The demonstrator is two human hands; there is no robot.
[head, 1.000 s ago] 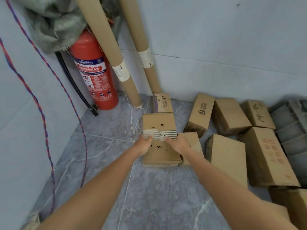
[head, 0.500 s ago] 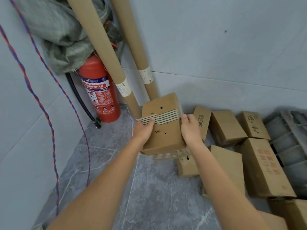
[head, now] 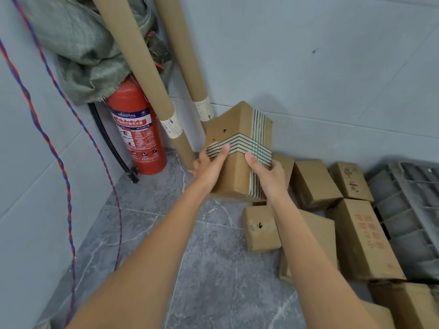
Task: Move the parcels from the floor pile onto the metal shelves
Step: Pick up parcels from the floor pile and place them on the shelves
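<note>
A brown cardboard parcel (head: 235, 172) bound with green-striped white tape is in the air above the floor, turned so one vertical edge faces me. My left hand (head: 209, 163) holds its left face, thumb lying on the tape. My right hand (head: 263, 169) grips its right face, thumb on the front. Several more brown parcels lie in a pile on the grey floor to the right: a small one (head: 260, 230) just below the held parcel and a larger one with red print (head: 363, 238). No metal shelves are in view.
A red fire extinguisher (head: 137, 136) stands in the corner under a grey-green sack (head: 88, 55). Two long cardboard tubes (head: 147, 74) lean against the wall. A red-and-blue twisted cable (head: 69, 193) hangs along the left wall. A grey plastic pallet (head: 408, 210) lies at the right.
Both hands lifted the striped parcel from the floor, raised it higher and turned it so an edge faces me. The view tilted upward.
</note>
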